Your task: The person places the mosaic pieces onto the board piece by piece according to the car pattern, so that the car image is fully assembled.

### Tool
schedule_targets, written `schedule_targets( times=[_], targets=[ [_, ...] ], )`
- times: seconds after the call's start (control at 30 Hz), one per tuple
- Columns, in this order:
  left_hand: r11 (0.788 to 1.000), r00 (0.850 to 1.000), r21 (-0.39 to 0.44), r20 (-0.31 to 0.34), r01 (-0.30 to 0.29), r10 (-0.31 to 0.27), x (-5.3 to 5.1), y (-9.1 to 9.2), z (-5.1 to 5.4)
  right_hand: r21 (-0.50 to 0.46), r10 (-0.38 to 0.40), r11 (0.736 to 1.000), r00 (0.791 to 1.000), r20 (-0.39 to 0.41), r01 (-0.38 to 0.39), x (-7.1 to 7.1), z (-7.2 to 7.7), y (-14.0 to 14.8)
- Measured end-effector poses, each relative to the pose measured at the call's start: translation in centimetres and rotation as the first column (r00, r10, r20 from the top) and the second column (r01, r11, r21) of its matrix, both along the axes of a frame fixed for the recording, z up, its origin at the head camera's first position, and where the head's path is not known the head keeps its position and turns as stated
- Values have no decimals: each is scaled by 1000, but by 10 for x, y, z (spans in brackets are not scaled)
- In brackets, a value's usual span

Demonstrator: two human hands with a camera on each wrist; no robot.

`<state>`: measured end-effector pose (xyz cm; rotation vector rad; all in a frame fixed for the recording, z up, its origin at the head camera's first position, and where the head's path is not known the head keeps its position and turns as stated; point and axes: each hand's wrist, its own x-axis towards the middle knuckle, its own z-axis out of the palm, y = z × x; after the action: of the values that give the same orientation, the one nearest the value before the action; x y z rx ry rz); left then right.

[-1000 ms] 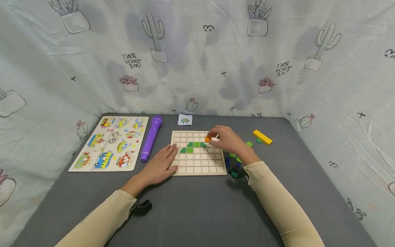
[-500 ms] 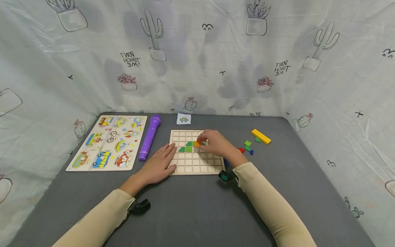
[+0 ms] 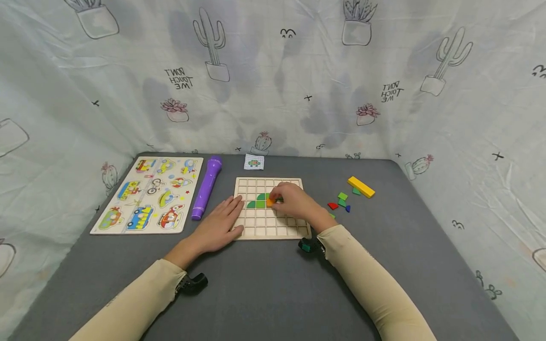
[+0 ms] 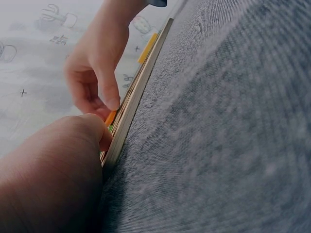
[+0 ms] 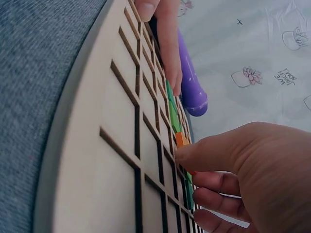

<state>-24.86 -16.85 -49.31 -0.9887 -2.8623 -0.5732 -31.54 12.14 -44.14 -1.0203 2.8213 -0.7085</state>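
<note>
A wooden grid board (image 3: 273, 229) lies flat, with several green pieces (image 3: 260, 204) set in its upper middle cells. Between thumb and fingers, my right hand (image 3: 294, 201) pinches an orange square piece (image 3: 269, 202) at the cell right of the lower green square. The right wrist view shows the thumb of that hand (image 5: 262, 165) against the orange piece (image 5: 181, 139), low at the grid. My left hand (image 3: 216, 226) lies flat with straight fingers on the board's left edge. In the left wrist view, the orange piece (image 4: 111, 117) stands tilted under the right fingertips.
Left of the board are a purple microphone-shaped object (image 3: 207, 188) and a picture puzzle board (image 3: 149, 196). A small pattern card (image 3: 253, 162) lies behind the board. On the right are a yellow bar (image 3: 360, 187), a red piece (image 3: 332, 206) and several green and blue pieces.
My right hand has carried the orange piece leftward from the board's upper right, then slightly nearer to the lower green row. The left hand stays on the board's edge.
</note>
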Motion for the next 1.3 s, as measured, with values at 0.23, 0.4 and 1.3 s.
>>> schedule_targets(
  times=[0.23, 0.4, 1.3],
  targets=[
    [1000, 1000, 12, -2, 3, -3, 0, 1, 1, -19, 26, 999, 999, 27, -26, 2, 2, 1],
    [1000, 1000, 2, 2, -3, 3, 0, 1, 1, -17, 36, 999, 999, 12, -36, 2, 2, 1],
    [1000, 1000, -5, 20, -7, 7, 0, 1, 0, -46, -62, 997, 998, 24, 63, 7, 29, 42]
  ],
)
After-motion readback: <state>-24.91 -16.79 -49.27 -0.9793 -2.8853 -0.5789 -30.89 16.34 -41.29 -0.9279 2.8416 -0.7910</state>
